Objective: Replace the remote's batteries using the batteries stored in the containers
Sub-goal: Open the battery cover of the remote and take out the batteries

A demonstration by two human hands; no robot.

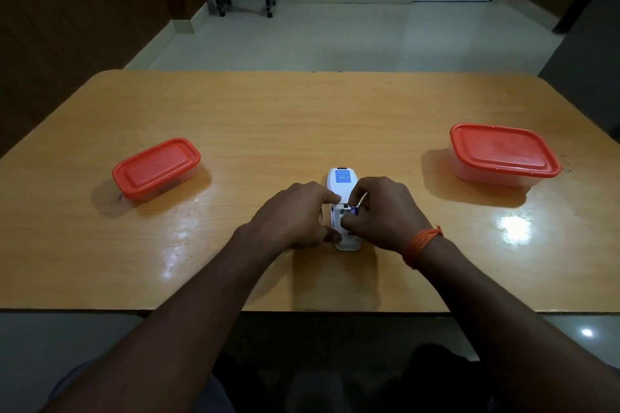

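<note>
At the near middle of the table (302,117): remote (341,182), white, lying back upward with its blue label toward the far end and the battery bay open at the near half. Pinned from the left by the left hand (292,214), fingers curled against its side and near corner, clamped on the casing. Met from the right by the right hand (385,214), thumb and fingertips closed on a small blue battery (354,210) right at the bay's edge. Cannot tell whether going in or coming out, nor whether spent or fresh.

Risks from here, as judgement only:
- Slips from the pinch, being small and round; rolls across the glossy top toward the near edge and off.
- Goes in the wrong way round, since the fingers hide the polarity marks and the spring end.
- Seats crooked if pushed flat instead of spring end first; could bend the contact.
- Skids or tips up at the far end if the left hand loosens while the right one presses.

Further out: left container (156,168) and right container (503,151), both with red lids on, well apart from the hands on either side. Needs a free hand to open either, so letting go of the casing mid-swap invites mixing old cells with new.
</note>
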